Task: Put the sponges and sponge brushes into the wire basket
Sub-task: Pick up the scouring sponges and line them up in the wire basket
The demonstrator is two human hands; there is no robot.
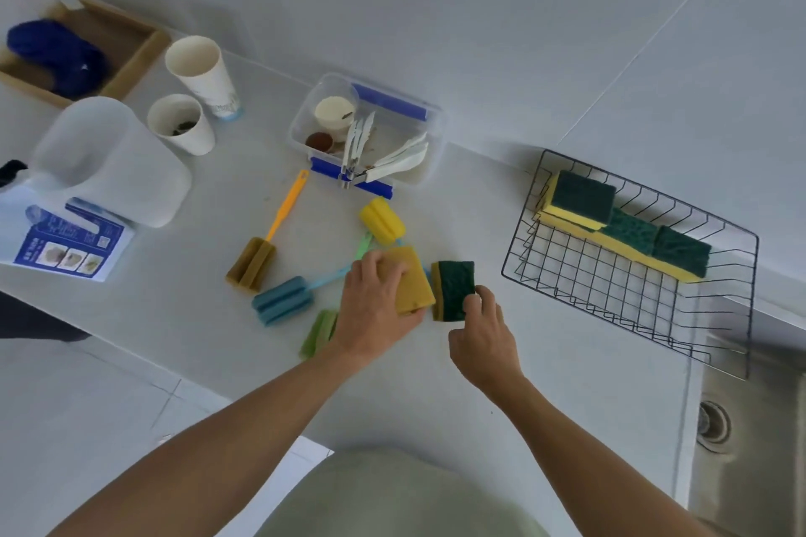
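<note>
Left hand (375, 305) fingers wrapped over yellow sponge (412, 281); right hand (482, 329) pinching green-faced sponge (453, 290), mid-counter. Light, squashy; grip short edges.

The green sponge brush (320, 332) is partly covered by the left hand (374, 310); its handle is largely hidden under the yellow sponge (414, 280). The underside of that sponge is concealed by the fingers. The blue brush handle (328, 277) is lost behind the same hand. The wooden tray (131, 52) and leaflet (65, 244) are cut by the left edge; the sink (750, 440) by the right. Leaflet print is too small to be read. Contents of the smaller paper cup (179, 127) cannot be identified.
</note>
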